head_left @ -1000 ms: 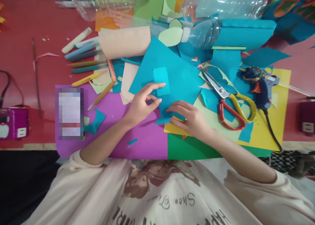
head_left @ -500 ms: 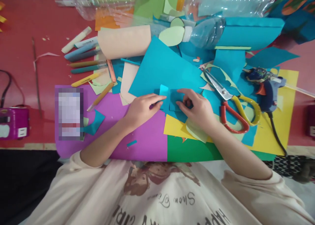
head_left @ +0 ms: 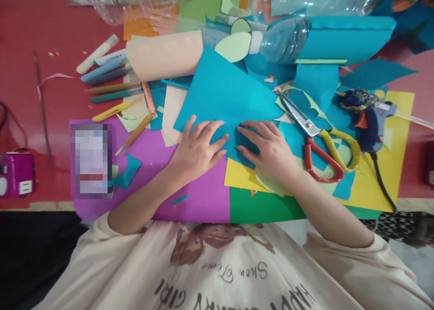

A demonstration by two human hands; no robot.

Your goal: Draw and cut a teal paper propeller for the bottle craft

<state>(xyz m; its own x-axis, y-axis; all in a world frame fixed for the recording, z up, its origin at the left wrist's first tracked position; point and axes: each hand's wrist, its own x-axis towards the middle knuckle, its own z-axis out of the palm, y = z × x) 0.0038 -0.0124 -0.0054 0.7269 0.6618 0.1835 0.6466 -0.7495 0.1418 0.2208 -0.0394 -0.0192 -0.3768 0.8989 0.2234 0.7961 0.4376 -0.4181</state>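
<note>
A large sheet of blue paper (head_left: 224,88) lies in the middle of the work area, one corner pointing away from me. My left hand (head_left: 198,149) rests near its lower left edge with the fingers spread. On the lower right part of the blue paper, my right hand (head_left: 269,145) lies with its fingers stretched out toward the left. A narrow gap of blue paper shows between the two hands. Scissors (head_left: 312,129) with one red and one yellow handle lie half open to the right of my right hand.
A hot glue gun (head_left: 371,120) lies at the right on yellow paper (head_left: 403,142). Markers (head_left: 108,72) and a phone (head_left: 91,160) are at the left. Behind the blue paper are a bottle wrapped in peach paper (head_left: 166,54) and one wrapped in blue (head_left: 349,40).
Both hands have gone from bent, pinching fingers to spread fingers lying flat. The small light-blue paper strip that stood at my left fingertips is no longer visible.
</note>
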